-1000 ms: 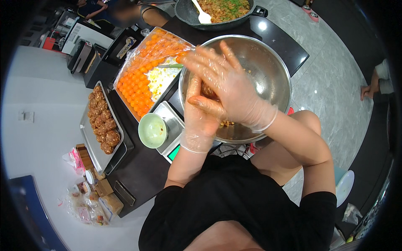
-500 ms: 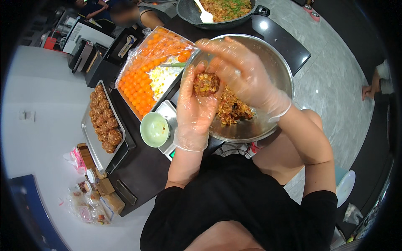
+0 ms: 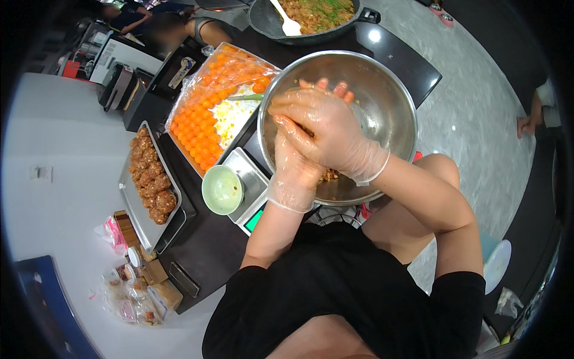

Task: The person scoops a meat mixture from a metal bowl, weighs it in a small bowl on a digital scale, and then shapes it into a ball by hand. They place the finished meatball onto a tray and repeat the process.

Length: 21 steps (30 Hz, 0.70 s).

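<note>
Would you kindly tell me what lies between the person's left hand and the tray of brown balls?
In the head view, a scale and a pale green bowl lie between the left hand and the tray, with dark tabletop showing too.

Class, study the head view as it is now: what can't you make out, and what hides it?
All in the head view:
- What lies between the left hand and the right hand: the right hand covers it.
- How much food mixture is in the steel bowl: both hands block it.
- The pan's far side: cut off by the top edge.
- Scale display: any digits too small.
</note>
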### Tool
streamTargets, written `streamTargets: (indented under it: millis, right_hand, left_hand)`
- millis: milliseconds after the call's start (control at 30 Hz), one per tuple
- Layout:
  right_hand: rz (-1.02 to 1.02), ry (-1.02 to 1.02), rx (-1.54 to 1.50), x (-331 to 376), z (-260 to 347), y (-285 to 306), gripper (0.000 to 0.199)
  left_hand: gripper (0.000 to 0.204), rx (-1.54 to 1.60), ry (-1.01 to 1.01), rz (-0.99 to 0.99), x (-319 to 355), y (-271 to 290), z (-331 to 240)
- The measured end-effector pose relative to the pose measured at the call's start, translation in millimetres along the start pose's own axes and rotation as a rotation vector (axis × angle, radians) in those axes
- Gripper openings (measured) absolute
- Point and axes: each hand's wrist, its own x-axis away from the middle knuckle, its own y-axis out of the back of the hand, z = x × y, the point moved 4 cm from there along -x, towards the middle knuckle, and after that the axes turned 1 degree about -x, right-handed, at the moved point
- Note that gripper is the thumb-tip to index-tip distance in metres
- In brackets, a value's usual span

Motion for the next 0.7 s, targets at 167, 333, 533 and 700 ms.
streamTargets:
  millis: [167, 333, 533, 700]
  right_hand:
    - [0.064, 0.116, -0.026, -8.8, 1.4, 14.2, 0.02]
    - [0.088, 0.247, -0.01, -8.1, 44.3, -0.6, 0.025]
    - [0.057, 0.101, 0.006, -12.1, 8.8, 17.4, 0.021]
    - [0.082, 0.073, -0.04, -22.1, 22.5, 2.2, 0.021]
  left_hand:
    - [0.042, 0.357, 0.057, 0.301, 12.3, 3.9, -12.6]
    - [0.035, -0.086, -0.041, -0.146, 5.1, -30.9, -23.6]
    - [0.037, 0.05, 0.103, -0.013, -6.0, 5.6, -29.0]
    - [0.046, 0.062, 0.078, 0.086, -10.5, -2.4, -5.5]
